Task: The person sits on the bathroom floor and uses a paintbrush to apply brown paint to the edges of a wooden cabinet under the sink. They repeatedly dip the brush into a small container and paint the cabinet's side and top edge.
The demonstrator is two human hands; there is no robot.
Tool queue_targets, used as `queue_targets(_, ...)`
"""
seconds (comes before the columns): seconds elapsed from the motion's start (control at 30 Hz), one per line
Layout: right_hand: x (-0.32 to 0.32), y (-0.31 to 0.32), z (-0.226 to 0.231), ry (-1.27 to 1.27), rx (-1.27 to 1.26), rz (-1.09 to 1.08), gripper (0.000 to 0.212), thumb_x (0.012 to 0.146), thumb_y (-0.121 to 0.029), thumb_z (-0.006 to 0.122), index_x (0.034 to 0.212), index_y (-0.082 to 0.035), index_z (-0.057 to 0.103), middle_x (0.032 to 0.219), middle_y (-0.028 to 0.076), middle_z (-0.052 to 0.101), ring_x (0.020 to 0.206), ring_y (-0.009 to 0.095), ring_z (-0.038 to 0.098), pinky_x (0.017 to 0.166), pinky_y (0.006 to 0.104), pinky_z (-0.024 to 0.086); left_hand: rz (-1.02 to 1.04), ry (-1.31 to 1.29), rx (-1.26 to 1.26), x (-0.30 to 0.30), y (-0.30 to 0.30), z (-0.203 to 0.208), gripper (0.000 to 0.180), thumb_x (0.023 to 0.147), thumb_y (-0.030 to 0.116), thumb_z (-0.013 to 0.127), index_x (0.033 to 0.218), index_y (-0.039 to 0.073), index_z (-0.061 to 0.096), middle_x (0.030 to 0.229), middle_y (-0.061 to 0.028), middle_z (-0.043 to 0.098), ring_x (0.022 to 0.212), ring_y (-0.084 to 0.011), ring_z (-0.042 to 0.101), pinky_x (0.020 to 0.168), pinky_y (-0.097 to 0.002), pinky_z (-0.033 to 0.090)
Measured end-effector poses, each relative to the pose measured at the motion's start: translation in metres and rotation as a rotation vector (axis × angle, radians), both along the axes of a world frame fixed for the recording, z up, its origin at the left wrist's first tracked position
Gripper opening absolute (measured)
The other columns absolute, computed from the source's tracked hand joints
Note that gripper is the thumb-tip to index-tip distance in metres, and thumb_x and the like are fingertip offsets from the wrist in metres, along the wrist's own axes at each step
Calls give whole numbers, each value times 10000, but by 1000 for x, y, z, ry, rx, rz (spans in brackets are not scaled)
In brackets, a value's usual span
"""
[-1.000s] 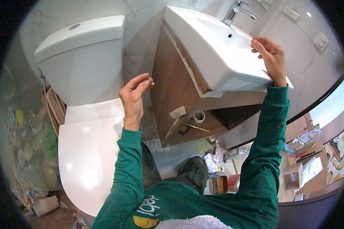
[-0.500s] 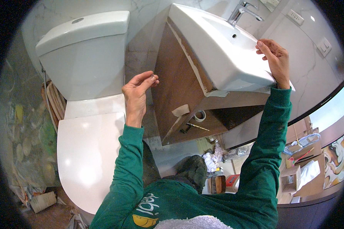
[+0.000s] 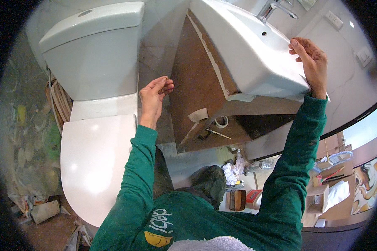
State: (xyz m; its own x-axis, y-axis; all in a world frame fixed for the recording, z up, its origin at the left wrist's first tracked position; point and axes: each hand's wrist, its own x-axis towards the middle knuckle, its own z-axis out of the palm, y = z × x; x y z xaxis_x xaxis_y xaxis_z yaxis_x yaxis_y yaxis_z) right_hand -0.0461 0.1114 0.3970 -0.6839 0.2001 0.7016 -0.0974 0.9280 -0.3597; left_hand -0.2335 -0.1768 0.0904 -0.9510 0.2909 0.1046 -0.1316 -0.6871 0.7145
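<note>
My left hand [image 3: 154,94] hovers between the toilet and the brown vanity cabinet [image 3: 192,81], thumb and fingertips pinched together. Whatever lies in that pinch, if anything, is too small to tell. At the right, my right hand [image 3: 313,62] is over the white washbasin [image 3: 251,62], wrist beside its front corner. Its fingers are curled in toward the thumb, and their contents are hidden. A pale strip [image 3: 215,67] runs along the seam between basin and cabinet, its end bending loosely round the near corner. A beige flap [image 3: 198,115] clings to the cabinet's lower edge.
A white toilet [image 3: 98,167] stands at the left with its lid down. Inside the cabinet's open shelf lie a tape roll [image 3: 221,122] and a thin brush-like stick [image 3: 218,134]. A chrome faucet [image 3: 276,10] rises behind the basin. Crumpled plastic [image 3: 234,170] litters the floor.
The view has shifted slightly, so basin and faucet sit higher and further right. My left hand's pinch has turned a little upward; both hands keep much the same places.
</note>
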Motion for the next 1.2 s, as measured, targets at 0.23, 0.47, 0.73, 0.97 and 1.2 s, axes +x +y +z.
queue_targets(0.23,0,3,-1,9,-11,23,356,924,-373,716,1056,-45,749,902,48,742,844,134,701,692,258,511,-63,-84,44,-3,2,-16,184,978,157,631,1062,-4,664,944,-114,707,838,-209,695,759,-336,568)
queue_targets(0.47,1,-4,1,-2,46,38,342,920,-353,721,1059,-41,745,923,50,744,845,130,692,699,254,499,37,-291,1,-33,11,-85,139,976,166,603,1043,49,637,878,-62,654,808,-208,677,705,-381,548)
queue_targets(0.73,1,-3,2,-83,9,-41,283,950,-271,692,1081,-22,729,933,58,737,849,137,685,711,254,485,134,-406,-327,-89,53,-197,166,955,177,615,1028,38,666,928,-93,699,819,-220,680,616,-379,503)
queue_targets(0.97,2,-22,4,-97,91,-189,271,971,-235,661,1091,1,721,908,71,727,855,147,673,720,273,489,149,343,-1420,-114,94,-331,237,899,171,612,1091,67,706,1109,-108,721,1002,-337,644,896,-411,494)
queue_targets(1.2,12,-10,-6,-27,50,-194,264,1016,-231,586,1066,-2,708,930,81,722,842,146,654,757,296,529,187,-240,-806,-133,151,-386,294,925,199,573,1157,76,706,1239,-130,675,1152,-374,606,1014,-459,459)
